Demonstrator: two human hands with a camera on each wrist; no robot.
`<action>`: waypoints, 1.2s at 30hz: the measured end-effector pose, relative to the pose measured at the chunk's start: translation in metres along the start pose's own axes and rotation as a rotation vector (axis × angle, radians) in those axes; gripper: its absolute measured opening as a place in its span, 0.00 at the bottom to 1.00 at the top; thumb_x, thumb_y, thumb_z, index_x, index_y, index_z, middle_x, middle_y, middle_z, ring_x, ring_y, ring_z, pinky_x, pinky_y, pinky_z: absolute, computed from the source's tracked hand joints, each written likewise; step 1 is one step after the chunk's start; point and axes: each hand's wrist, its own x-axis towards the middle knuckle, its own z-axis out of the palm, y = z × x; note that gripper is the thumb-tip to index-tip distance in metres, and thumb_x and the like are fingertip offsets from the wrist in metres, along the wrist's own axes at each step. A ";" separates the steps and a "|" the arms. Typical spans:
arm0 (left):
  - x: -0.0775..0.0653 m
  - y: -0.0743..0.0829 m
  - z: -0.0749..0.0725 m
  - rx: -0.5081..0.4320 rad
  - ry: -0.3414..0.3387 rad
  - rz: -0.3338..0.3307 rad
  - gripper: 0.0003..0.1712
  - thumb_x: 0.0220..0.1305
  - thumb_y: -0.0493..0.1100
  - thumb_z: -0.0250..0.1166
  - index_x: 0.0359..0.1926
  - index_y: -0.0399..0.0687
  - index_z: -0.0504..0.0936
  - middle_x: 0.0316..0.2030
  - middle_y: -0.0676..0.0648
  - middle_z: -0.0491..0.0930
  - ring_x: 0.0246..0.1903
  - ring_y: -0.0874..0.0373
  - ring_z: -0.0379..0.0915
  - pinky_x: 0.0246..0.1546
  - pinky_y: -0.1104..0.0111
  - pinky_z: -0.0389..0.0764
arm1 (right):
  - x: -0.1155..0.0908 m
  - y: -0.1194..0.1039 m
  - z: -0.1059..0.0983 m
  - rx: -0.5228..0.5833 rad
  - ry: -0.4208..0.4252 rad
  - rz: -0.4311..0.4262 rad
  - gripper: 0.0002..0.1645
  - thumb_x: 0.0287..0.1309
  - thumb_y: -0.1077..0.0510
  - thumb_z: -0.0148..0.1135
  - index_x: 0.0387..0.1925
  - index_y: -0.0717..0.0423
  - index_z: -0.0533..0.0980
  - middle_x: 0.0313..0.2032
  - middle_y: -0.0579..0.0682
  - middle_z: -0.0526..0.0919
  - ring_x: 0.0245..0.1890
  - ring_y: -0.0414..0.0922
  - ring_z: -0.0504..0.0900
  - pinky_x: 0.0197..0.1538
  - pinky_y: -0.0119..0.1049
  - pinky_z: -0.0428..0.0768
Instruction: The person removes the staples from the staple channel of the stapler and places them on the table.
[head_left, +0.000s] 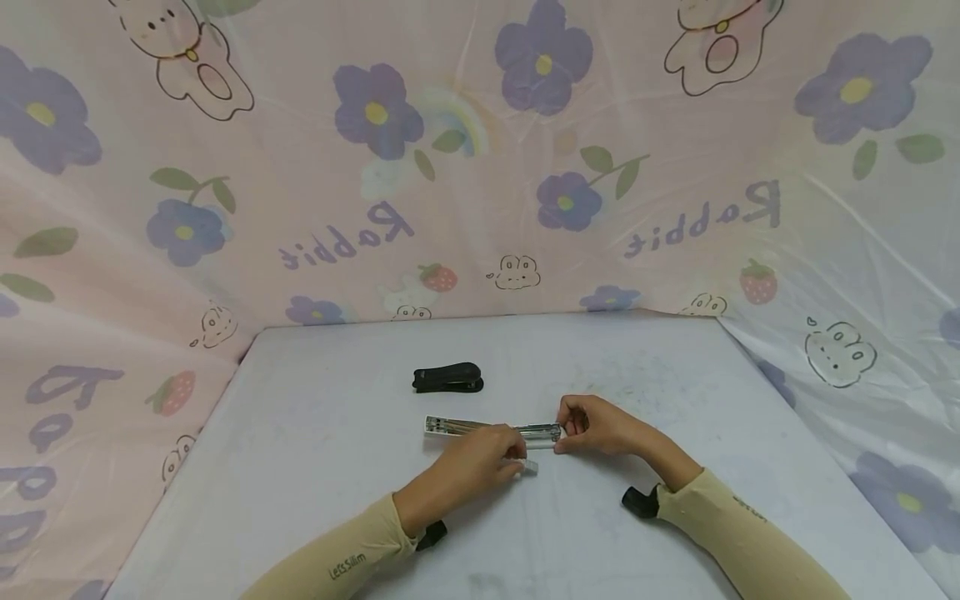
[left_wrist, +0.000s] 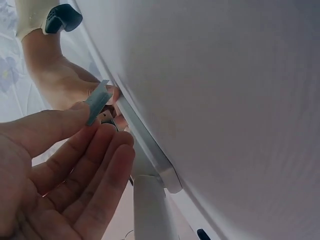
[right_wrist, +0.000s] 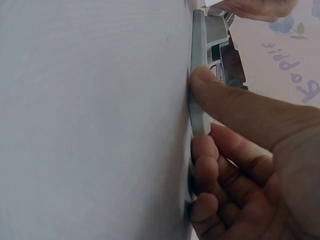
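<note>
Here, a patterned cloth [head_left: 465,183] with purple flowers, rabbits and mirrored lettering is hanging beyond the far edge of the white desk [head_left: 300,500] and along its left and right edges. Two tan sleeves [head_left: 742,533] are reaching in over the desk from its near side. The left hand [head_left: 474,461] is hovering just above the desk, about midway between the left and right edges; its thumb and index finger are pinching a small thing, while its other fingers are bending loosely beside the palm. The right hand [head_left: 602,427] is resting a little nearer the right edge, its fingers curling and its thumb pressing against the end of an opened white stapler [head_left: 452,427]. This stapler is lying around the middle of the desk, its length running roughly parallel to the far edge, its metal inside showing; the left hand is covering part of it in the head view. A smaller black stapler [head_left: 447,378] is lying well apart from both hands, closer to the far edge and slightly toward the far left corner. Black wrist pieces [head_left: 640,502] are sticking out by both cuffs. Smallest of all, a short grey strip [left_wrist: 99,103] is tilting between the left thumb and index finger, clear of the desk.
</note>
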 end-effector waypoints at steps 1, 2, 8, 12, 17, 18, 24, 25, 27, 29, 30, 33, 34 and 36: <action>0.000 0.000 0.000 0.002 -0.003 -0.002 0.06 0.69 0.43 0.77 0.41 0.52 0.87 0.38 0.57 0.84 0.38 0.70 0.78 0.41 0.75 0.80 | 0.000 0.000 0.000 0.002 -0.001 0.001 0.19 0.58 0.57 0.83 0.39 0.55 0.77 0.30 0.46 0.77 0.30 0.39 0.74 0.35 0.31 0.74; 0.000 0.000 0.001 0.004 -0.009 -0.004 0.05 0.69 0.43 0.77 0.41 0.52 0.87 0.38 0.57 0.84 0.38 0.70 0.77 0.41 0.75 0.80 | 0.000 0.000 0.000 0.004 -0.001 0.001 0.19 0.58 0.57 0.83 0.39 0.55 0.77 0.30 0.46 0.77 0.30 0.40 0.74 0.35 0.31 0.74; -0.001 -0.001 0.001 0.037 -0.026 -0.010 0.06 0.69 0.43 0.77 0.37 0.55 0.86 0.34 0.60 0.81 0.34 0.71 0.71 0.35 0.76 0.76 | -0.001 -0.001 0.001 0.007 0.000 0.000 0.19 0.58 0.58 0.83 0.39 0.55 0.77 0.30 0.46 0.76 0.30 0.40 0.74 0.35 0.30 0.73; -0.003 -0.001 0.001 0.049 -0.017 0.006 0.07 0.69 0.42 0.76 0.35 0.53 0.86 0.32 0.59 0.80 0.32 0.70 0.69 0.33 0.76 0.74 | 0.000 -0.002 0.001 -0.004 0.001 -0.002 0.19 0.58 0.58 0.83 0.39 0.55 0.77 0.30 0.45 0.76 0.30 0.39 0.73 0.34 0.30 0.73; -0.005 0.000 -0.001 0.084 -0.001 0.023 0.07 0.67 0.40 0.77 0.35 0.51 0.86 0.31 0.57 0.79 0.31 0.68 0.71 0.32 0.76 0.74 | 0.000 -0.002 0.001 -0.015 -0.001 -0.004 0.19 0.58 0.58 0.83 0.39 0.54 0.77 0.30 0.44 0.77 0.29 0.38 0.73 0.34 0.30 0.73; -0.006 0.000 -0.001 0.094 0.002 0.027 0.07 0.67 0.40 0.77 0.36 0.51 0.86 0.31 0.57 0.80 0.32 0.68 0.72 0.32 0.75 0.75 | 0.000 -0.002 0.001 -0.015 -0.001 -0.003 0.19 0.58 0.58 0.83 0.39 0.54 0.77 0.30 0.44 0.77 0.29 0.38 0.73 0.34 0.30 0.73; -0.006 0.002 -0.002 0.165 0.010 0.041 0.07 0.66 0.40 0.78 0.36 0.50 0.86 0.34 0.54 0.83 0.34 0.64 0.79 0.34 0.73 0.79 | 0.001 0.000 0.001 -0.010 -0.005 -0.002 0.19 0.58 0.58 0.83 0.39 0.55 0.77 0.30 0.44 0.76 0.30 0.38 0.73 0.34 0.30 0.73; -0.006 0.003 -0.001 0.183 0.007 0.039 0.07 0.66 0.40 0.78 0.36 0.51 0.86 0.34 0.54 0.84 0.34 0.63 0.80 0.34 0.73 0.79 | 0.001 0.000 0.001 -0.006 -0.006 -0.002 0.19 0.58 0.58 0.83 0.39 0.55 0.77 0.30 0.44 0.76 0.30 0.38 0.73 0.34 0.30 0.73; -0.006 0.003 0.000 0.218 0.003 0.038 0.07 0.65 0.41 0.79 0.35 0.51 0.86 0.34 0.54 0.84 0.35 0.62 0.81 0.35 0.72 0.80 | 0.001 0.000 0.002 -0.001 -0.010 -0.002 0.19 0.58 0.58 0.83 0.39 0.55 0.77 0.30 0.44 0.76 0.29 0.39 0.73 0.34 0.30 0.73; -0.006 0.004 0.001 0.255 0.001 0.038 0.08 0.64 0.42 0.79 0.35 0.52 0.86 0.34 0.54 0.84 0.36 0.62 0.81 0.35 0.72 0.80 | 0.001 0.000 0.002 0.004 -0.014 0.000 0.19 0.58 0.58 0.83 0.39 0.56 0.77 0.30 0.45 0.76 0.29 0.39 0.73 0.34 0.30 0.73; -0.006 0.004 0.002 0.270 0.003 0.039 0.08 0.64 0.42 0.79 0.35 0.53 0.86 0.34 0.54 0.84 0.36 0.62 0.81 0.36 0.72 0.80 | 0.001 0.000 0.001 0.006 -0.014 0.001 0.19 0.58 0.58 0.83 0.39 0.56 0.77 0.29 0.45 0.76 0.29 0.39 0.73 0.34 0.30 0.73; -0.006 0.005 0.003 0.304 0.021 0.041 0.09 0.63 0.43 0.80 0.34 0.53 0.86 0.34 0.54 0.83 0.36 0.61 0.82 0.35 0.72 0.81 | 0.001 -0.001 0.001 0.000 -0.013 0.003 0.19 0.58 0.57 0.83 0.39 0.55 0.77 0.29 0.45 0.76 0.29 0.39 0.73 0.34 0.30 0.73; -0.007 0.006 0.004 0.315 0.030 0.043 0.09 0.62 0.43 0.80 0.34 0.53 0.86 0.34 0.54 0.83 0.36 0.61 0.82 0.35 0.72 0.81 | 0.000 -0.001 0.001 -0.004 -0.011 0.004 0.19 0.58 0.57 0.83 0.39 0.55 0.76 0.29 0.45 0.76 0.29 0.39 0.73 0.34 0.30 0.73; -0.008 0.006 0.004 0.326 0.043 0.045 0.09 0.62 0.43 0.80 0.34 0.53 0.86 0.34 0.54 0.83 0.36 0.61 0.82 0.36 0.71 0.81 | 0.000 -0.002 0.000 -0.011 -0.009 0.003 0.19 0.58 0.57 0.83 0.39 0.54 0.76 0.30 0.45 0.76 0.29 0.39 0.73 0.34 0.30 0.72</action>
